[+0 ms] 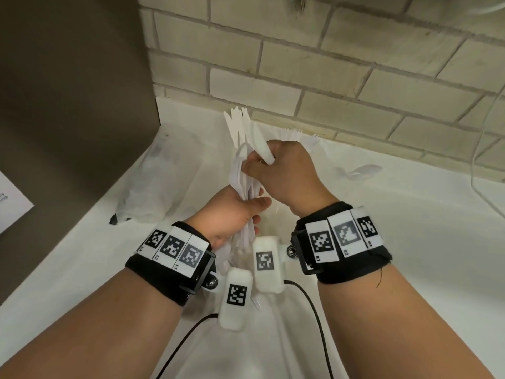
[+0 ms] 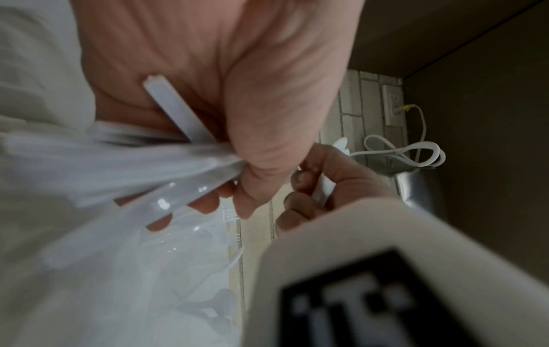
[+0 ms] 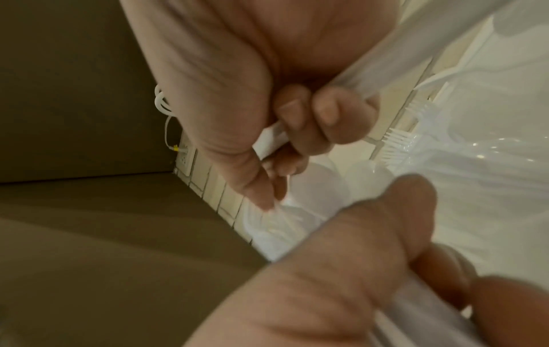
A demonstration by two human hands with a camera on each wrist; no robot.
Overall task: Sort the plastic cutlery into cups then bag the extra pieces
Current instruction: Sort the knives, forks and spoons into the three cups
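Cutlery bundle (image 1: 240, 170) upright, tips toward wall (image 1: 328, 64)

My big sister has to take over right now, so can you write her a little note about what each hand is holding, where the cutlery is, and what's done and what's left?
Left hand: grips a bundle of white cutlery by the handles, ends fanning up toward the brick wall.
Right hand: pinches one white piece at the top of that bundle.
Forks lie on the counter behind the right hand; spoons lie further right. A crumpled clear bag lies left.
Done: I cannot tell; no filled cup shows clearly.
Left: sort the bundle, then bag the extras.
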